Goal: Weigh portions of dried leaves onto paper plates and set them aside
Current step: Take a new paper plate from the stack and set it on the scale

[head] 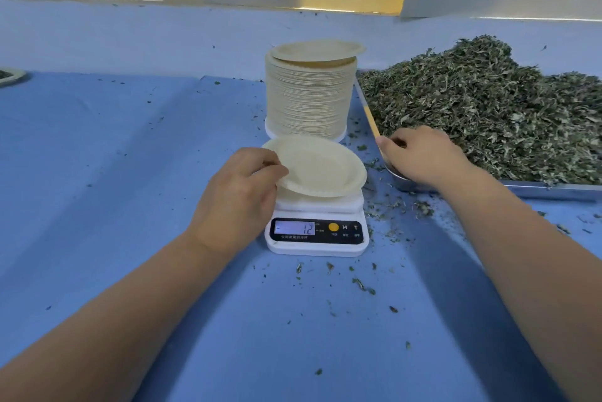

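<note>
Centre frame: white digital scale [316,232] on the blue table cover [130,157], display reads "12" with a minus mark at its left edge. An empty paper plate [321,167] sits tilted over the scale platform, left side raised. Left hand [237,196] pinches the plate's left rim between thumb and fingers, so it's closed on the plate. Just behind the scale, upper centre, is a tall stack of paper plates [309,98]; the top plate [317,50] is offset to the right. Right side of frame: metal tray [553,190] heaped with dried leaves [488,102]. Right hand [423,154] is at the tray's near-left corner, fingers curled down into the edge of the leaf pile; can't tell whether it has actually closed on any leaves, fingertips are hidden. A thin yellow strip [371,119] runs along the tray's left edge up to the thumb; can't tell what it is. Loose leaf crumbs [361,284] are scattered on the cover in front of and right of the scale. Far left edge: part of another plate [9,75] with something dark on it, mostly cut off.
</note>
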